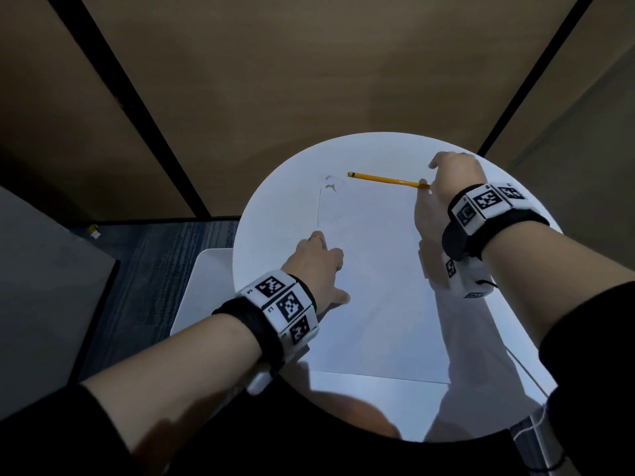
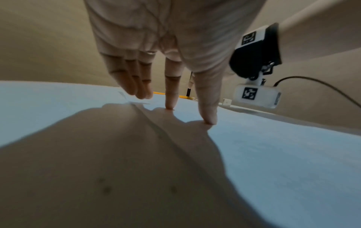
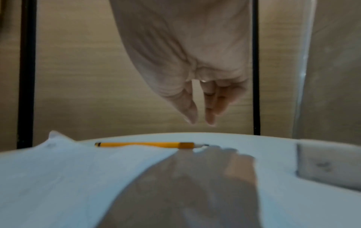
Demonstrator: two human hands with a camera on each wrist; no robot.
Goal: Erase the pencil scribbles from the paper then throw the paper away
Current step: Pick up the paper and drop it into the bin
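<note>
A white sheet of paper (image 1: 378,269) lies on the round white table (image 1: 275,214). Faint grey smudges (image 1: 331,183) mark its far left corner, which curls up a little (image 3: 54,135). A yellow pencil (image 1: 385,179) (image 3: 140,144) lies across the sheet's far edge. My left hand (image 1: 330,266) (image 2: 189,115) presses straight fingertips on the paper's left edge. My right hand (image 1: 450,176) (image 3: 201,121) hovers just above the pencil's right end, its fingers pointing down and holding nothing. A small white block (image 3: 328,166) (image 2: 226,101), perhaps an eraser, sits right of the paper.
A white seat (image 1: 202,286) stands low at the table's left, over blue carpet. A dark grey cabinet (image 1: 44,286) fills the left side. Brown wall panels with black frames (image 1: 130,108) close in behind the table. A thin cable (image 1: 525,369) runs along the table's right.
</note>
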